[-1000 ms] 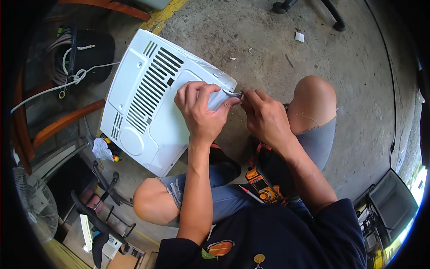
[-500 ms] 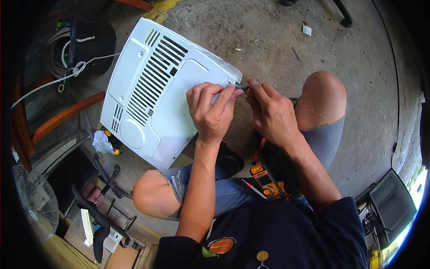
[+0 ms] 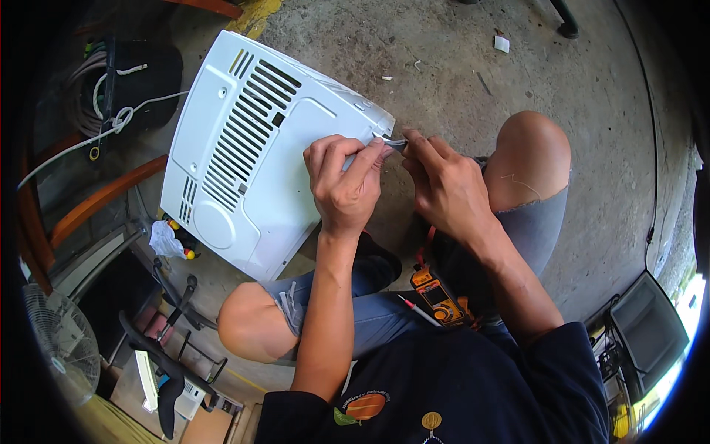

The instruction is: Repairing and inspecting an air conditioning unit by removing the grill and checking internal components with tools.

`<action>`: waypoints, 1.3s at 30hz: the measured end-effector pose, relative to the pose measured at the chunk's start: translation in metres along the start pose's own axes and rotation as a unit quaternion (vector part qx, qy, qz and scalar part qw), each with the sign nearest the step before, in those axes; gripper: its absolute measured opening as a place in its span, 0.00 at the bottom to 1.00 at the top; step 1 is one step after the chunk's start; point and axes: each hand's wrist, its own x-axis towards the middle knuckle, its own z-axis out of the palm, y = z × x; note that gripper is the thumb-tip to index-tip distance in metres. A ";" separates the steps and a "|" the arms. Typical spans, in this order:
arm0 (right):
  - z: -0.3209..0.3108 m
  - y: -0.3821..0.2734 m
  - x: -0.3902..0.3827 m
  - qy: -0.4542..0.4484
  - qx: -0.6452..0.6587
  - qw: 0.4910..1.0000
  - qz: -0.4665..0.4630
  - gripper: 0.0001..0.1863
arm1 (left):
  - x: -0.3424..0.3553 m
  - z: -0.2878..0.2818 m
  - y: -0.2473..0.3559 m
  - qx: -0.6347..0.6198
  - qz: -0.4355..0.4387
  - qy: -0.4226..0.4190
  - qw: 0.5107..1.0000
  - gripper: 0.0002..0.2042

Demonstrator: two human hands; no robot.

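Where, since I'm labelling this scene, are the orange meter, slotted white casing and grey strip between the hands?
Orange meter point(image 3: 438, 297), head view: its front face.
Slotted white casing point(image 3: 272, 185), head view: its smooth panel.
Grey strip point(image 3: 396, 144), head view: its exposed stretch.

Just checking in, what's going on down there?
A seated person pinches a thin grey piece between both hands, the left hand and the right hand, near the corner of a slotted white housing. Exactly what the piece is, I can't tell. An orange meter and a red-tipped probe lie at the lap.
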 end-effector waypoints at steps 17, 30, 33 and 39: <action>0.001 -0.004 -0.001 0.008 -0.021 1.000 0.020 0.22 | 0.002 0.003 0.000 -0.010 0.000 0.001 1.000 0.11; -0.004 -0.001 0.003 -0.008 -0.022 0.999 0.022 0.21 | 0.004 0.004 0.002 -0.002 0.009 -0.001 1.000 0.11; -0.002 -0.003 0.001 -0.004 -0.016 0.999 0.028 0.21 | 0.004 0.004 0.001 -0.005 0.009 -0.005 1.000 0.11; 0.004 -0.006 -0.003 0.016 0.001 0.999 0.044 0.20 | 0.006 0.002 0.002 -0.009 0.013 -0.015 1.000 0.11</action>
